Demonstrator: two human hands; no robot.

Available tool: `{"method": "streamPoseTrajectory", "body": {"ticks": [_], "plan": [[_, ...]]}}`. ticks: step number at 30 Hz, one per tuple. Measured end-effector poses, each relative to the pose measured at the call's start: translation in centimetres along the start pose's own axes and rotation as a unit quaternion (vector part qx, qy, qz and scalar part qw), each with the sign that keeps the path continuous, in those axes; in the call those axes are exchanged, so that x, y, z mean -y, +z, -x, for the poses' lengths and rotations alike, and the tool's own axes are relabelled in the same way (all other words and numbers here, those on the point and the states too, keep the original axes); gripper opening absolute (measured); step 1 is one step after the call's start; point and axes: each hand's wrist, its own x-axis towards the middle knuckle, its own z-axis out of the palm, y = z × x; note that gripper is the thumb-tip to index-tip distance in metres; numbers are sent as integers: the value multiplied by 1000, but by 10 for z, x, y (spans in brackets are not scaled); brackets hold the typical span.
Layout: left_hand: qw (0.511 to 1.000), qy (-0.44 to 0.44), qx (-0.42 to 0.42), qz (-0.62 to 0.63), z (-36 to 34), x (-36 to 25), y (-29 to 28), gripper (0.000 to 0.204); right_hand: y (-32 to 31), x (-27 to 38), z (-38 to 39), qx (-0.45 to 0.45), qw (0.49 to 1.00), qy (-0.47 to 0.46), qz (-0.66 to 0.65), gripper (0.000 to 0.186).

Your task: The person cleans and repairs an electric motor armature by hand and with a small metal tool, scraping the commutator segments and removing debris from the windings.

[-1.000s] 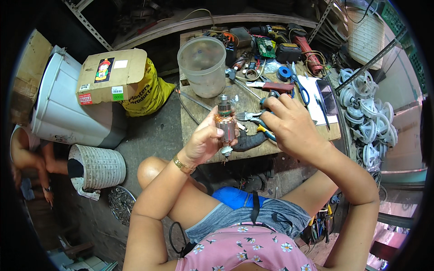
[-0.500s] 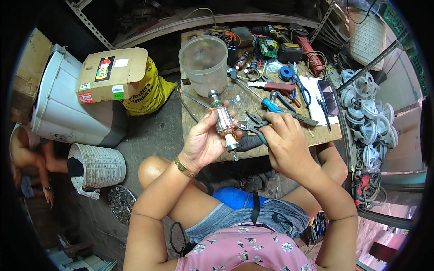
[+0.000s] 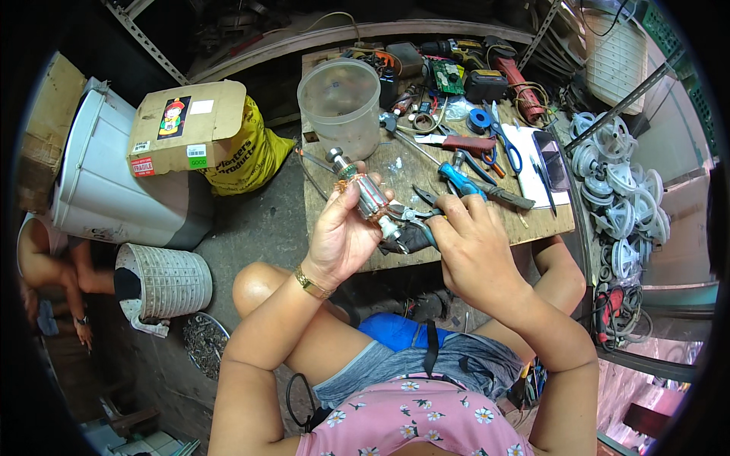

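Note:
My left hand [image 3: 338, 232] is closed round a motor armature [image 3: 371, 196], a shiny metal core with copper windings and a shaft. It is held tilted, its upper end towards the clear plastic bucket [image 3: 339, 114]. In my right hand [image 3: 473, 242] is a pair of pliers [image 3: 417, 219] with blue-grey handles. The jaws touch or lie right by the windings near the armature's lower end; the exact contact is too small to make out. Just beyond my right hand, a blue-handled tool [image 3: 461, 181] rests on the wooden table [image 3: 411, 175].
Scissors [image 3: 508, 148], a red-handled knife [image 3: 464, 144], blue tape [image 3: 479, 119], a phone [image 3: 550, 161] and a red power tool [image 3: 522, 95] crowd the table. White plastic wheels [image 3: 616, 182] are piled at right. A basket [image 3: 171, 275] and a cardboard box [image 3: 186, 125] stand left, near another person [image 3: 53, 262].
The armature has tilted further, its upper end swinging left. My right hand has brought the pliers lower and against or close to the armature's lower windings.

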Motion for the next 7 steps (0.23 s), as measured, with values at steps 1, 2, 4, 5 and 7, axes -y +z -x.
{"method": "streamPoseTrajectory", "body": {"ticks": [1, 2, 4, 5, 7], "plan": [[1000, 4, -7, -10, 0, 0, 1, 34, 0, 1, -1, 5, 1000, 1, 2, 22], [1000, 7, -8, -18, 0, 0, 1, 34, -1, 1, -1, 11, 1000, 1, 3, 21], [999, 13, -10, -34, 0, 0, 1, 35, -1, 1, -2, 22, 1000, -1, 8, 21], [999, 18, -13, -48, 0, 0, 1, 37, -1, 1, -3, 28, 1000, -3, 11, 21], [997, 27, -18, -77, 0, 1, 0, 41, -1, 1, -3, 33, 999, -5, 14, 21]]}}
